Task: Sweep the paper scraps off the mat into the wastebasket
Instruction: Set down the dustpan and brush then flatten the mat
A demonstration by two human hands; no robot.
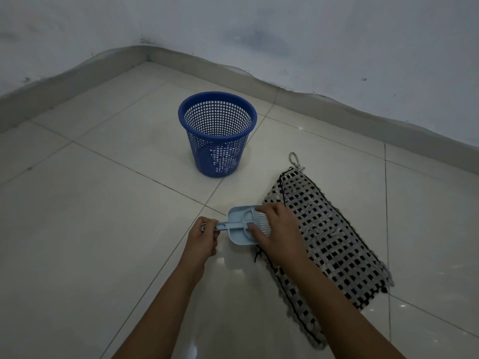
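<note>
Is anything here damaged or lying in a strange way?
Yes. The woven mat lies askew to the floor tile lines, with frayed, loose threads at its edges and a few sticking up mid-mat. The wastebasket stands upright.

A bare home corner; tiled floor [103,229], skirting [337,107], woven mat [331,242].

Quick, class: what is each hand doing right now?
Left hand: grips the dustpan by its handle.
Right hand: holds the small brush at the dustpan.

Glossy pale floor tiles [90,229] are reflecting dim light, and stained bluish-white walls [285,29] are meeting at a corner above a grey skirting [337,104].
</note>
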